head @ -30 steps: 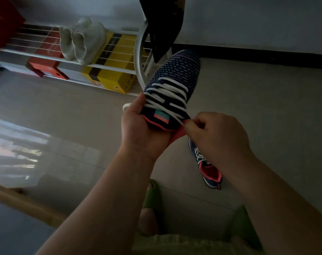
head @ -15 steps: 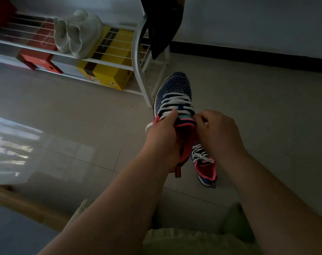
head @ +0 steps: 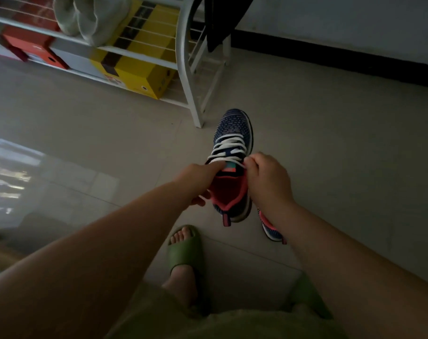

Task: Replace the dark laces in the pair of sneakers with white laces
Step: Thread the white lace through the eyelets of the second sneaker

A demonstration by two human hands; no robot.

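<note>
A navy knit sneaker (head: 233, 128) with a coral lining and white laces (head: 228, 149) points away from me, low over the tiled floor. My left hand (head: 198, 179) grips its left side at the collar, thumb lying along the top eyelets. My right hand (head: 266, 177) pinches the white lace end at the top right eyelet. The second sneaker (head: 269, 228) lies on the floor behind my right wrist, mostly hidden; only its coral collar and heel show.
A white wire shoe rack (head: 186, 69) stands at the back left with a yellow box (head: 139, 62), an orange box (head: 29, 42) and pale shoes (head: 90, 18). Dark cloth (head: 222, 18) hangs on its post. My feet wear green slides (head: 183, 253).
The held sneaker has come down from chest height toward the floor and levelled out. Both hands stayed on it, and my view tilted downward, showing my feet.
</note>
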